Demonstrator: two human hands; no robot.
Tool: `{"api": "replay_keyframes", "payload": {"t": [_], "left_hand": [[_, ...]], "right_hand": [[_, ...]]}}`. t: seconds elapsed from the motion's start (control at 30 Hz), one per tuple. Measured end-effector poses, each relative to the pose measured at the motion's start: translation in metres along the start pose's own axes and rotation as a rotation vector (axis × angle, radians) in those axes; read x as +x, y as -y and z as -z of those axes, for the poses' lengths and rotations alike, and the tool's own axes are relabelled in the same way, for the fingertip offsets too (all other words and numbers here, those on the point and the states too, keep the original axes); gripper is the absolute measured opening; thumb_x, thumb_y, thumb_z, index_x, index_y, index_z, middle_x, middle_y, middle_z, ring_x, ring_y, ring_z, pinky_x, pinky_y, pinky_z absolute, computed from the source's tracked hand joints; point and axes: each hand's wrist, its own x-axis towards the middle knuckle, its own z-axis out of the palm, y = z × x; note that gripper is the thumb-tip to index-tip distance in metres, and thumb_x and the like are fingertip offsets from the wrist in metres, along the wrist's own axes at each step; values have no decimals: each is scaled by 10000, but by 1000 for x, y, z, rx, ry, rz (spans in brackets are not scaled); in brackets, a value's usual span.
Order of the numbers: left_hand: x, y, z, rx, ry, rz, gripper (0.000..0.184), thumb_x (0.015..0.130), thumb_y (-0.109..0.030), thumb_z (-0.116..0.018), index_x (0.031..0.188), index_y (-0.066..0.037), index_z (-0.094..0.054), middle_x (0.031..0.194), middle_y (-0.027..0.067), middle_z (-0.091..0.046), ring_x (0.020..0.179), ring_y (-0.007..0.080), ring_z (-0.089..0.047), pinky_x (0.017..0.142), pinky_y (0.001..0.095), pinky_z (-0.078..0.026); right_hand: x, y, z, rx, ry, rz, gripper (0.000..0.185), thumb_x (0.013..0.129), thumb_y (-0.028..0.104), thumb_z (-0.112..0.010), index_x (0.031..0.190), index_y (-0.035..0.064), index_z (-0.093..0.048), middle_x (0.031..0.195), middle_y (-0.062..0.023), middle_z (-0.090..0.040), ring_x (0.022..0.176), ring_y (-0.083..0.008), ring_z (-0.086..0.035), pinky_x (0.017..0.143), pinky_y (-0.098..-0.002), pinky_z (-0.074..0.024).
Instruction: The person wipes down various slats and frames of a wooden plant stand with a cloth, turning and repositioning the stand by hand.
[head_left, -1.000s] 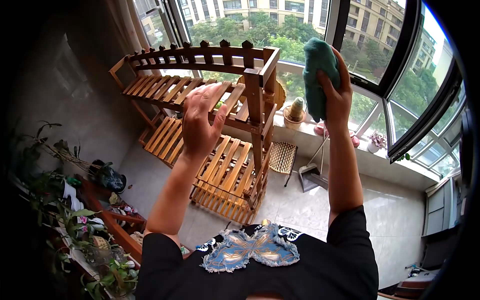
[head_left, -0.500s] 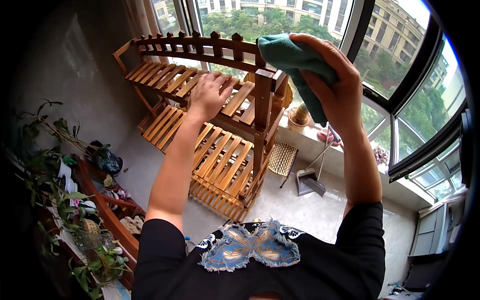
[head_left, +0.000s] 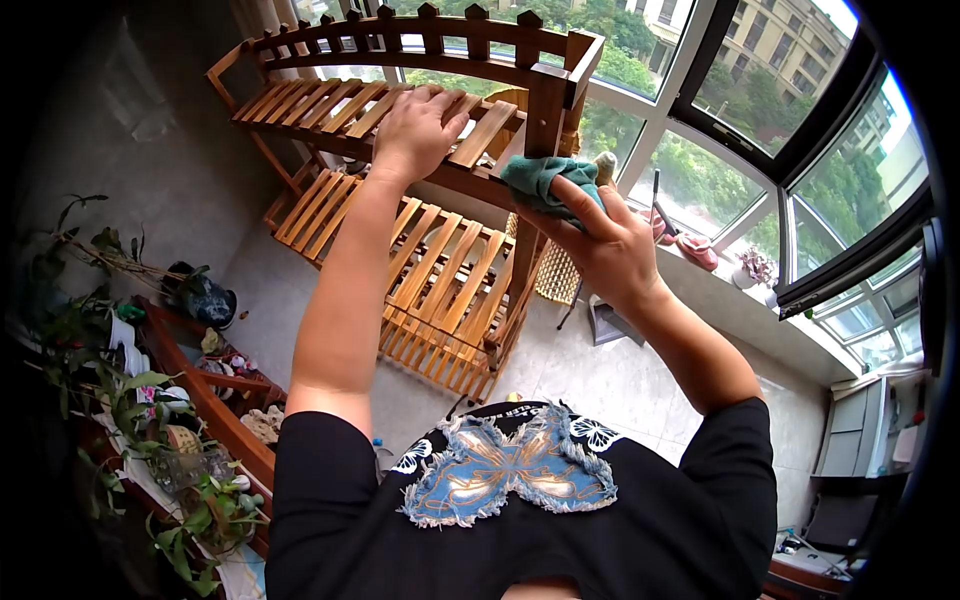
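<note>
A brown wooden slatted plant stand with two tiers and a picket-like back rail stands in front of me. My left hand lies on the slats of its upper shelf, fingers stretched over them and holding nothing. My right hand grips a crumpled green cloth against the corner post, where the post meets the end of the upper shelf. The cloth covers part of the post, and its contact with the wood is partly hidden.
On the left, leafy potted plants stand along a reddish wooden rail, near a dark glazed pot. Behind the stand run windows and a sill with pink shoes. A woven stool and a dustpan are on the floor.
My right hand has come down and left with the cloth, from the top of the post to its side at shelf height. My left hand stays on the slats.
</note>
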Motion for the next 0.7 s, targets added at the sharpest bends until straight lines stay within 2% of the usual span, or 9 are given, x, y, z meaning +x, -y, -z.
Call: {"api": "replay_keyframes", "payload": {"t": [0.03, 0.07, 0.13, 0.27, 0.33, 0.47, 0.57, 0.6, 0.7], "left_hand": [[1, 0, 3, 9, 18, 3, 520, 1019, -503, -506, 1436, -207, -598, 1480, 78, -547, 1383, 288, -476, 1151, 443, -410], [2, 1, -1, 1, 28, -12, 520, 1019, -503, -506, 1436, -207, -598, 1480, 78, -547, 1383, 288, -476, 1151, 443, -410], [3, 4, -1, 31, -3, -2, 532, 1017, -508, -504, 1446, -205, -592, 1474, 74, -552, 1385, 284, -475, 1144, 444, -417], [4, 0, -3, 10, -25, -9, 517, 1010, -512, -532, 1413, -203, -627, 1443, 84, -571, 1366, 296, -480, 1146, 427, -399], [2, 4, -2, 4, -20, -16, 524, 1011, -514, -528, 1407, -189, -634, 1427, 89, -581, 1348, 296, -493, 1139, 427, -402], [11, -4, -4, 25, -5, -44, 537, 1008, -517, -524, 1423, -191, -622, 1424, 76, -581, 1347, 280, -491, 1139, 418, -402], [6, -3, -6, 53, -1, 21, 522, 1005, -505, -520, 1424, -209, -620, 1427, 45, -578, 1346, 262, -492, 1133, 406, -407], [5, -2, -6, 54, 5, 15, 522, 1005, -505, -520, 1424, -209, -620, 1427, 45, -578, 1346, 262, -492, 1133, 406, -407], [6, -5, -4, 64, 5, 9, 501, 1002, -493, -523, 1419, -235, -620, 1417, 47, -579, 1336, 270, -500, 1125, 411, -410]], "right_hand": [[-3, 2, 2, -19, 70, -35, 447, 795, 183, -807, 1217, 321, -752, 1165, -11, -692, 899, -243, -701, 730, -337, -607], [-6, 3, 10, 137, 60, -249, 436, 762, 143, -824, 1167, 298, -780, 1196, -26, -705, 928, -252, -717, 765, -353, -612], [-3, 5, 15, 144, 19, -299, 433, 749, 121, -836, 1148, 284, -789, 1202, -45, -716, 958, -243, -726, 798, -362, -611], [17, 19, 6, 76, -216, -148, 447, 786, 171, -809, 1203, 329, -774, 1204, 5, -704, 845, -183, -679, 682, -293, -575], [15, 23, -8, 30, -178, -115, 437, 767, 193, -826, 1176, 343, -786, 1232, 23, -689, 758, -160, -610, 625, -300, -540], [-16, 19, -21, -88, -76, -84, 388, 806, 253, -772, 1167, 396, -778, 1232, 87, -685, 840, -163, -655, 655, -280, -565], [-55, -4, -10, 73, -121, -343, 421, 738, 173, -841, 1132, 311, -792, 1218, -3, -713, 992, -234, -717, 784, -323, -606], [-56, -12, -5, 126, -157, -450, 445, 736, 45, -820, 1144, 220, -789, 1191, -62, -723, 971, -266, -723, 842, -351, -600], [-47, -40, -18, 450, -349, -746, 451, 783, -48, -704, 1196, 124, -758, 1187, -113, -717, 1008, -268, -713, 905, -350, -561]]}}
